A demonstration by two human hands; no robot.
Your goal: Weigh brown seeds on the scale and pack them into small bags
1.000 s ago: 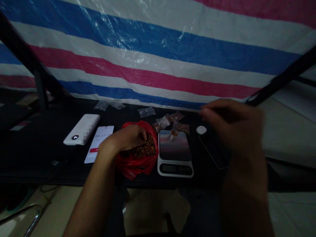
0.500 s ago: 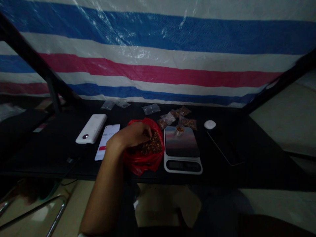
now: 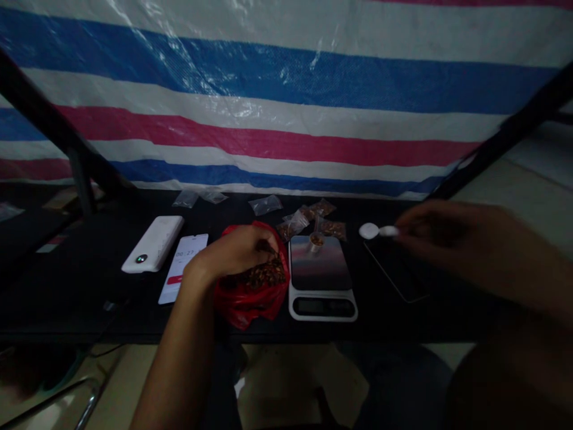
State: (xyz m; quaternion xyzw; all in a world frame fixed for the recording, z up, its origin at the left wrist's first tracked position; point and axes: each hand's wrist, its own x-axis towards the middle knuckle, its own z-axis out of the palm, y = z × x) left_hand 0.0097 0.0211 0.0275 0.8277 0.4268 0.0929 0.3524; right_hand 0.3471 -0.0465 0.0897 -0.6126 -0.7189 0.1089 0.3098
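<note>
My left hand (image 3: pixel 237 252) rests curled in the mouth of a red plastic bag (image 3: pixel 250 298) full of brown dried bits (image 3: pixel 264 276), its fingers pinched among them. Right of the bag stands a small digital scale (image 3: pixel 320 280) with a tiny cup (image 3: pixel 316 240) on its platform. My right hand (image 3: pixel 452 239) is blurred at the right, its fingertips closed on a small white thing (image 3: pixel 388 231) beside a white round object (image 3: pixel 369 230) on the black table (image 3: pixel 67 286).
A white power bank (image 3: pixel 153 243) and a lit phone (image 3: pixel 183 267) lie left of the bag. Small clear packets (image 3: pixel 308 218), some filled with brown bits, lie behind the scale. A dark phone (image 3: pixel 396 272) lies right of it. A striped tarp (image 3: pixel 286 101) hangs behind.
My right hand, out of view half a second ago, has come back in from the right and reached the white object. My left hand has stayed in the red bag.
</note>
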